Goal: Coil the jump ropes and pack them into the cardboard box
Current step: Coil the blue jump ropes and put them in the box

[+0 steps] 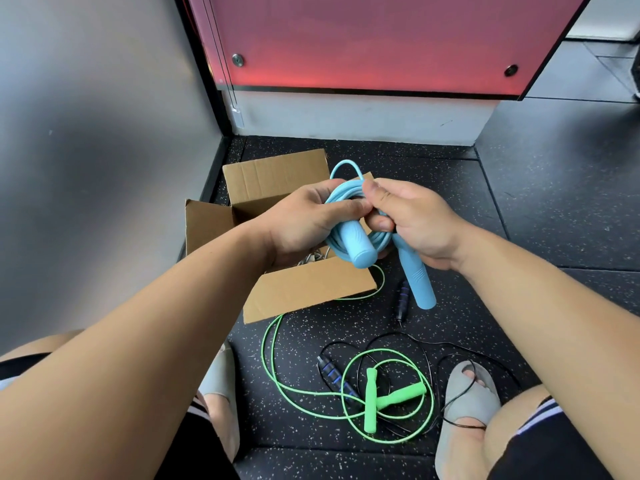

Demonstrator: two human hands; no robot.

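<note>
Blue rope [341, 194], coiled, hangs just over the box [277, 173], left hand [304, 221] clamped round coil and handle [356, 245], right hand [419, 220] pinching the strands (likely so nothing springs loose before packing).

1. The light blue jump rope [341, 194] is one pale sky blue all over, cord and both handles alike.
2. The cardboard box [277, 174] is plain brown.
3. The green jump rope [372, 403] is bright neon green, cord and handles.
4. The black jump rope [333, 372] has a thin black cord; its handles are black, banded with blue rings.
5. The floor [536, 202] is black, speckled with small pale flecks.
6. The wall panel [363, 39] is a glowing pinkish red, edged in black; the wall [86, 133] on the left is plain grey.
7. The sandals [467, 403] are grey; the shorts [540, 455] are black with white stripes at the hem.
</note>
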